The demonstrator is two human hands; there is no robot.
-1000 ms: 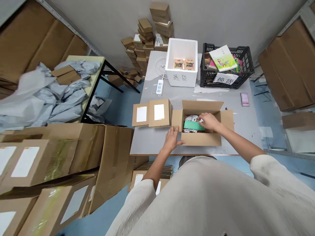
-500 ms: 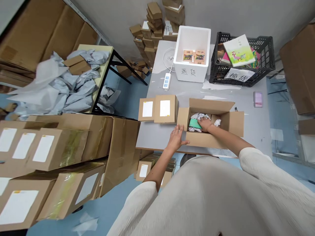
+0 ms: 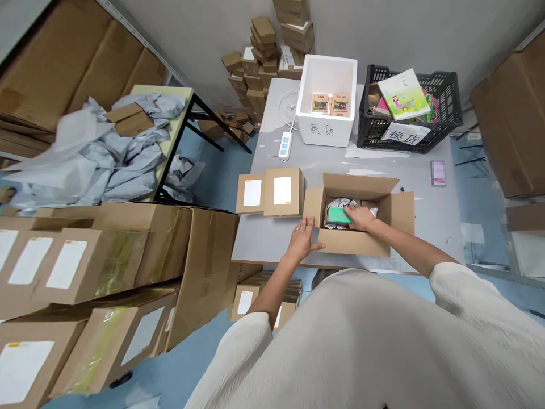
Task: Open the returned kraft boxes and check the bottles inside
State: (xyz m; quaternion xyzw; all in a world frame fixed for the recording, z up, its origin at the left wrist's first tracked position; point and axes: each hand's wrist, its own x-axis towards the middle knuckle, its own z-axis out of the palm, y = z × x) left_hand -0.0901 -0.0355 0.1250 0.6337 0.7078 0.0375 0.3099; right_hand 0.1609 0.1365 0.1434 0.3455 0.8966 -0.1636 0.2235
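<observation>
An open cardboard box [image 3: 356, 243] with its flaps folded out stands near the table's front edge. Inside it, at the left, a small green box [image 3: 339, 215] lies among crumpled paper [image 3: 340, 202]. My right hand [image 3: 360, 217] reaches into the cardboard box, its fingers closed on the right end of the green box; part of the grip is hidden. Against the left flap and front left corner of the cardboard box rests my left hand [image 3: 302, 238], fingers stretched out and thumb apart, holding nothing.
Two labelled cartons [image 3: 284, 192] stand left of the open box. Behind are a power strip [image 3: 285, 145], a white foam box [image 3: 326, 130] and a black crate [image 3: 409, 142] of books. A phone-like object [image 3: 438, 173] lies at right. Stacked cartons [image 3: 114, 255] fill the left.
The green box now shows more of its flat top, with my right hand still at its right end. My left hand stays at the flap. The whole view has shifted slightly.
</observation>
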